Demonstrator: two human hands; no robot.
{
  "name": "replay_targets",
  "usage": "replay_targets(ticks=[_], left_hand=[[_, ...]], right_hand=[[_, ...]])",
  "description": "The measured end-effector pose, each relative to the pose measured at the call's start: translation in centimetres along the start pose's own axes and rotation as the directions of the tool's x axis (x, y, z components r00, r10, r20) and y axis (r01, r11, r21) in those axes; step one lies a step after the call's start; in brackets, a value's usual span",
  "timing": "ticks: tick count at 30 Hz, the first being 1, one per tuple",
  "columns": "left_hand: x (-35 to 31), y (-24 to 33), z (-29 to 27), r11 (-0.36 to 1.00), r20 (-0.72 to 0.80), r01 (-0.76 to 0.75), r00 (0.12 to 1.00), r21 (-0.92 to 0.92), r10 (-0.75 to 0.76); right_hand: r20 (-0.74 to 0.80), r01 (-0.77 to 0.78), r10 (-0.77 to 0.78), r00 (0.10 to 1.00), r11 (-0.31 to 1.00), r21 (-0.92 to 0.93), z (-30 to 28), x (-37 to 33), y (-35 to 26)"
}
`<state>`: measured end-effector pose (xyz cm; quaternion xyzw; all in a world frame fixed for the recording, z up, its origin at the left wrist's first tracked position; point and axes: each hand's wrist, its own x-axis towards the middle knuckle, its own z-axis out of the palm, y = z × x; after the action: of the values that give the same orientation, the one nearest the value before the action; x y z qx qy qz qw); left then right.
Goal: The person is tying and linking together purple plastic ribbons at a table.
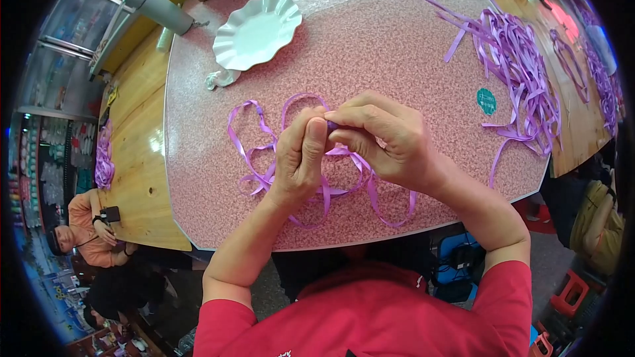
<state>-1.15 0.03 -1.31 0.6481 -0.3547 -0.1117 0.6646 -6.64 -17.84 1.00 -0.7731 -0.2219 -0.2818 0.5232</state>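
Over the pink speckled tabletop, my left hand [301, 155] and my right hand [393, 135] meet, fingertips pinched together. Both are closed on a small dark purple part of a ribbon [331, 125], mostly hidden by the fingers. Loops of lighter purple ribbon [327, 192] lie beneath and around my hands, spreading to the left and toward the near edge. A small dark band shows on the loop left of my left hand. Whether all these loops are one piece I cannot tell.
A large pile of purple ribbons [519, 73] lies at the right. Farther left are a white scalloped plate [258, 33], a crumpled white wad [221, 79] and a grey tumbler [157, 8]. Another purple bundle [104, 155] rests by a person in orange [99, 231] at left.
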Motion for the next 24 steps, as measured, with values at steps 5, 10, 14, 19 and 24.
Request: replay_targets(ticks=[5,10,14,19,24], left_hand=[[-0.3,0.2,0.3,1.000,-0.024,-0.001,1.000,0.024,0.001],[-0.2,0.2,0.8,0.999,-0.069,-0.051,0.996,-0.007,0.050],[-0.2,-0.1,0.5,0.993,-0.065,-0.100,0.992,0.057,0.104],[0.6,0.8,0.2,0.909,0.003,-0.257,0.963,0.327,0.271],[0.8,0.7,0.2,0.873,0.047,-0.279,0.958,0.401,0.284]], right_hand=[[-0.009,-0.006,0.007,1.000,0.998,0.066,0.4,-0.1,0.5],[-0.008,-0.027,0.027,1.000,0.998,0.054,0.2,-0.3,0.7],[0.007,0.058,-0.058,0.998,0.998,0.013,0.1,-0.2,0.6],[0.007,0.182,-0.182,0.983,0.977,-0.110,0.1,-0.2,0.6],[0.121,0.168,-0.146,0.982,0.966,-0.196,-0.7,-0.2,0.5]])
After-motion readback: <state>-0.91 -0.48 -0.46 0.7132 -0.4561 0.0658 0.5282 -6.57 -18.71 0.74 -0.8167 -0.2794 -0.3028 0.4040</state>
